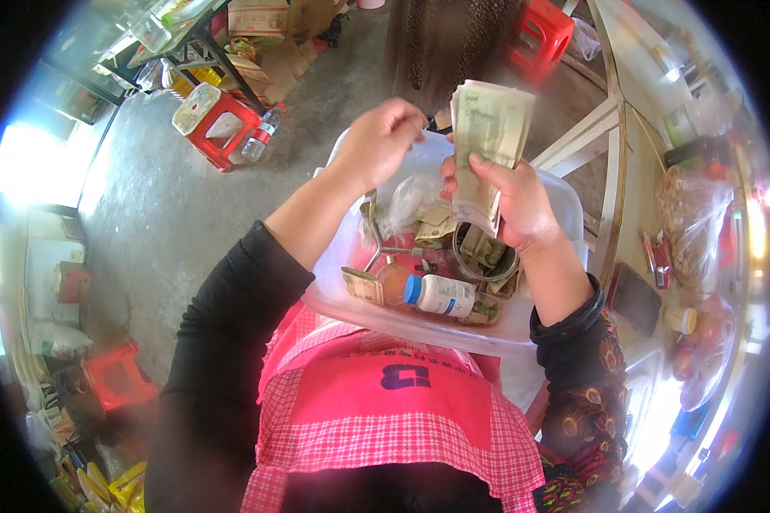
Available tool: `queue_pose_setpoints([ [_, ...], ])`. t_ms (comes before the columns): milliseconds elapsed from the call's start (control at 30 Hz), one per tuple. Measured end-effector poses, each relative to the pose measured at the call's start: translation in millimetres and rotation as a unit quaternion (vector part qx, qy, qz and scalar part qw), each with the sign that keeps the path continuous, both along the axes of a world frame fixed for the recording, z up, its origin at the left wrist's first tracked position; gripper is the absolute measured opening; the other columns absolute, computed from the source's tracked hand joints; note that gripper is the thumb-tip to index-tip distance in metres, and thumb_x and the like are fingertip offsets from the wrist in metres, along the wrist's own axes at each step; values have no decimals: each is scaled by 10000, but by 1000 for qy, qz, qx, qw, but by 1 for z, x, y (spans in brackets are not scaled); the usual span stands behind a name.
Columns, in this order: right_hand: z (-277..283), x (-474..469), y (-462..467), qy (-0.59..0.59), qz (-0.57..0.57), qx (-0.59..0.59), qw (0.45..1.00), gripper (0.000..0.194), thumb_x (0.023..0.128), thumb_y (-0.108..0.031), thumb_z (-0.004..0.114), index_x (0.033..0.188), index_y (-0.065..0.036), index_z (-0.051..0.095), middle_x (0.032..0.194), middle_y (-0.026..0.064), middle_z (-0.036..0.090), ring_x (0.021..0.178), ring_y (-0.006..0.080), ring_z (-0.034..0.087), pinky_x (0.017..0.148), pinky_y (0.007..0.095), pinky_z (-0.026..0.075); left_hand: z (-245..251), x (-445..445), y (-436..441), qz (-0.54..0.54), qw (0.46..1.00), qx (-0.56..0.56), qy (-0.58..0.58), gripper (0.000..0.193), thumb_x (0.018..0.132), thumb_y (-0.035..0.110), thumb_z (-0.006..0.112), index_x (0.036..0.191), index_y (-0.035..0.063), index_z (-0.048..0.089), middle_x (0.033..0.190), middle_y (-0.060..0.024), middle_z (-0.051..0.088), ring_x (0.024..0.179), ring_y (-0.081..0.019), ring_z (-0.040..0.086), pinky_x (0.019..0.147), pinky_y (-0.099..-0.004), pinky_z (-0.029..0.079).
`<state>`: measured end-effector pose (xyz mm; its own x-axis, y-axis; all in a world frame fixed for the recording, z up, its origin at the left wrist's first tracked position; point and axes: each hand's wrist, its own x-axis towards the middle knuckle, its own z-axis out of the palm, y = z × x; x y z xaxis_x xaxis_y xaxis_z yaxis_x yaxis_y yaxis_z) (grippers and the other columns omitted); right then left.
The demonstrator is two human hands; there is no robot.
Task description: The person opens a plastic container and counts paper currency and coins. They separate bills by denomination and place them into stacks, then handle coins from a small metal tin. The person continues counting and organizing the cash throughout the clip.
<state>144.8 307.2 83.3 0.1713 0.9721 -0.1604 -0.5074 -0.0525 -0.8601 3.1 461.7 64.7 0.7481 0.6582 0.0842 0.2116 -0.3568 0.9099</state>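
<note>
A stack of banknotes [493, 125] stands upright in my right hand [520, 199], the thumb pressed across its front. To its left, apart from the stack, is my left hand [385, 138], its fingers curled in; whether a thing is between them cannot be told. Below both hands is a translucent plastic tub [333, 308]. Inside it lie a white bottle with a blue cap [446, 295], a round clear container [486, 272] with notes in it, a clear plastic bag [410, 199], a folded banknote [362, 286] and more loose notes [437, 224].
A red stool [215, 128] and a plastic bottle [261, 134] are on the concrete floor at the upper left. Another red stool [542, 38] stands beyond the tub. On the right, a counter [638, 211] holds a dark phone [634, 299], a small jar [679, 320] and plastic bags.
</note>
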Motion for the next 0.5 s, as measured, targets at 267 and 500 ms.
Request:
queue_pose_setpoints([
  [267,-1,-5,-4,-2,-2,-16,1000,385,1008,-356,443,1178,-25,543,933,114,663,791,198,637,734,348,525,-3,-25,-9,-283,854,308,310,273,750,109,675,1023,105,685,1011,-80,678,1011,-295,617,820,-391,491],
  [500,6,-10,4,-21,7,25,999,441,1020,-408,385,1149,-21,553,924,117,662,781,196,638,713,328,520,-42,-18,-9,-341,679,470,448,170,781,104,623,939,103,685,948,-78,637,975,-265,601,789,-379,491],
])
